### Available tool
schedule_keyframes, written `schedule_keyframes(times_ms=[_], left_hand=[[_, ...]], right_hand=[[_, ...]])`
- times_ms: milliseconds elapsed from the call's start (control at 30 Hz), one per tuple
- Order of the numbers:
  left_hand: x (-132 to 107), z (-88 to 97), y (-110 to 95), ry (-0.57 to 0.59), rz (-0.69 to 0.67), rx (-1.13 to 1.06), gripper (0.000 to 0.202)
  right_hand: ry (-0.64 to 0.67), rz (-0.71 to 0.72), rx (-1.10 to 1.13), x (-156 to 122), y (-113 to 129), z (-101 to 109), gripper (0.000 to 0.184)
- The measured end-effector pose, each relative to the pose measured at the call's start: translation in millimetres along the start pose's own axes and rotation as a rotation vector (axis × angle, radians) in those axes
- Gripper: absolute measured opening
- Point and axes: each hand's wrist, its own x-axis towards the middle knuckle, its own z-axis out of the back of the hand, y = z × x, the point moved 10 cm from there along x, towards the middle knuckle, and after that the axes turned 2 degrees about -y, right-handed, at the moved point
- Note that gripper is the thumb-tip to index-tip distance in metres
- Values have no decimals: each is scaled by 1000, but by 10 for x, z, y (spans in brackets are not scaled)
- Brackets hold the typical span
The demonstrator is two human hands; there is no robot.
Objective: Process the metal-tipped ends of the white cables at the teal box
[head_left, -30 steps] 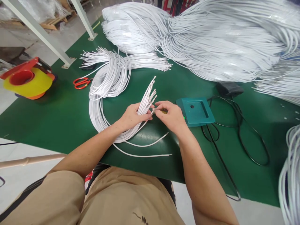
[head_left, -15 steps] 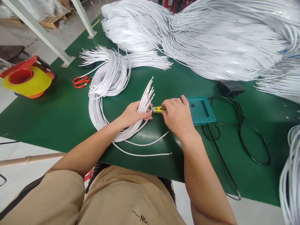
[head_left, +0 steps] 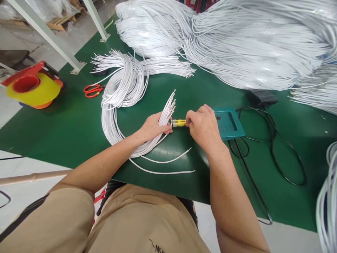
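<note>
My left hand (head_left: 154,127) is closed around a bundle of white wires (head_left: 143,148), near their cut ends, which fan upward past the thumb. One wire end bends out beside my left fingertips, at the metal tip of a small yellow tool (head_left: 179,122). My right hand (head_left: 204,125) pinches the rear of that tool, its fingers curled over it. Whether the tip grips the wire is too small to tell. Two loose white wires (head_left: 168,172) curve out below the bundle on the green table (head_left: 86,130).
Orange-handled scissors (head_left: 93,90) lie left of a coiled wire bundle (head_left: 123,84). A yellow tape roll in a red dispenser (head_left: 33,86) stands at far left. Large wire heaps (head_left: 250,45) fill the back. A teal tray (head_left: 228,123) and black cable (head_left: 273,140) are at right.
My right hand has slid slightly right along the yellow tool, and its raised finger has curled in. My left hand keeps its hold on the wires. The whole view has shifted a little.
</note>
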Motion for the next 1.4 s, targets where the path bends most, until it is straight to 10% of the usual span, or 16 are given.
schedule_keyframes(times_ms=[533,667,833,1100,1267,1400], left_hand=[[7,49,10,82,22,-125,36],[12,127,11,29,-8,-203,43],[14,179,-40,23,-78,-306,42],[41,233,81,23,21,-250,46],[-34,97,1,112,-13,-170,40],[-77,36,-81,114,-42,-130,37]], right_hand=[[-205,-280,-171,-187,-385,173,34],[-252,-3,176,-151,83,280,24],[138,424,361,-258,1041,-77,26],[539,56,689,-344,861,-346,21],[157,-428,948,-96,71,-180,28],[-55,-547,1313,-84,-73,-224,19]])
